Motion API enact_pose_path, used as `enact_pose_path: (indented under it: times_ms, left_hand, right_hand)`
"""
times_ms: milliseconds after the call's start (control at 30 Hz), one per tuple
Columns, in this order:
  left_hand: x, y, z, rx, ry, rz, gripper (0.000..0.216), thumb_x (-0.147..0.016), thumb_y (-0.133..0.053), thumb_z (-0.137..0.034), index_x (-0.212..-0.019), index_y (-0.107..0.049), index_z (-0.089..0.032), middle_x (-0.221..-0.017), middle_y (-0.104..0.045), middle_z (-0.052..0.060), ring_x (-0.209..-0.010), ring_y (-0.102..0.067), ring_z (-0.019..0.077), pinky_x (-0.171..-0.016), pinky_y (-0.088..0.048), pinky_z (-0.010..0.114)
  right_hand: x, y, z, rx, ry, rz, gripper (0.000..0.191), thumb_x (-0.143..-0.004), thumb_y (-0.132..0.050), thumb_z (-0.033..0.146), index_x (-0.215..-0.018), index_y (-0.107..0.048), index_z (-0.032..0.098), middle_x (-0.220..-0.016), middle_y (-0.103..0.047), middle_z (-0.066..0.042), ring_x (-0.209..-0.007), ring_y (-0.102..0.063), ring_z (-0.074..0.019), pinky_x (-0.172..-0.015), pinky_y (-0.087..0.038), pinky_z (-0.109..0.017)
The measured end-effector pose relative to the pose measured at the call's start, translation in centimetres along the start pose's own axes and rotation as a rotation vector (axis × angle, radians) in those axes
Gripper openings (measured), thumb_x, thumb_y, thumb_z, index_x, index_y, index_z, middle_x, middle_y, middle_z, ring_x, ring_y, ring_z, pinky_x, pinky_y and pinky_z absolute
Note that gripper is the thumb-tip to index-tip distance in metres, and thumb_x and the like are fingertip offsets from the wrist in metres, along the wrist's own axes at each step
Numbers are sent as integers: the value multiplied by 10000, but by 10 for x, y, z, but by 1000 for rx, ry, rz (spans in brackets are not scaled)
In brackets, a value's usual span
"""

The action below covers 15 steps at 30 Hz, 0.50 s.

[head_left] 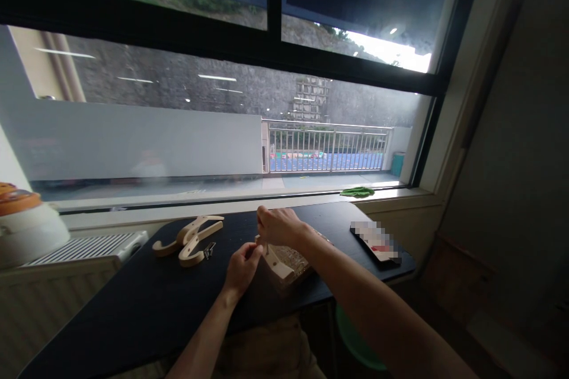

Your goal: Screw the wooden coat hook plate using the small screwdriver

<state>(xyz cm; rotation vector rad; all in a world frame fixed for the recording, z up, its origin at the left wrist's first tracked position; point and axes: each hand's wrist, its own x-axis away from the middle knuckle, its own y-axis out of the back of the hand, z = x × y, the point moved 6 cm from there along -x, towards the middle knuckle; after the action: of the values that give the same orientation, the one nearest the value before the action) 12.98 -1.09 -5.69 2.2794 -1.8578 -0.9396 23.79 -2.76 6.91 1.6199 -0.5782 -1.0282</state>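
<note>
Forearms [364,302] are extended over the black table [133,308], where a pale wooden assembly [284,265] is held near the front edge, gripped by the curled fingers of the left hand [242,267] and pinched on top by the bunched fingers of the right hand [278,226], with curved wooden pieces [189,238] laid apart on its left.

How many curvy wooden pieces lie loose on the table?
2. The far curvy piece and the near curvy piece lie together, left of the wooden block that the left hand and right hand hold. Others may hide behind it.
</note>
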Motion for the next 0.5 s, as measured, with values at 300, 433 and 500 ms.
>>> enact_pose_path:
  times_ms: [300,433,500]
  left_hand:
    - [0,0,-1,10,7,1,278,-716,-454,-419,-762,-610,-193,-627,-622,-14,-606,-556,157,-568,-414,234]
    - [1,1,-3,14,3,0,281,-718,-452,-429,-748,-603,-194,-617,-616,-13,-601,-557,159,-569,-418,239]
    - [1,1,-3,18,0,1,288,-720,-446,-435,-745,-601,-193,-618,-615,-10,-605,-563,164,-571,-422,244]
  right_hand:
    - [0,3,-4,23,-42,-4,298,-813,-341,361,-986,-469,155,-880,-631,-113,-795,-598,-232,-617,-421,-320]
    - [-3,9,-1,35,-43,33,283,-784,-394,358,-936,-514,153,-864,-640,-113,-778,-607,-226,-615,-432,-310]
    - [-4,13,0,42,-47,61,280,-771,-412,353,-923,-529,149,-838,-647,-113,-751,-613,-232,-599,-438,-315]
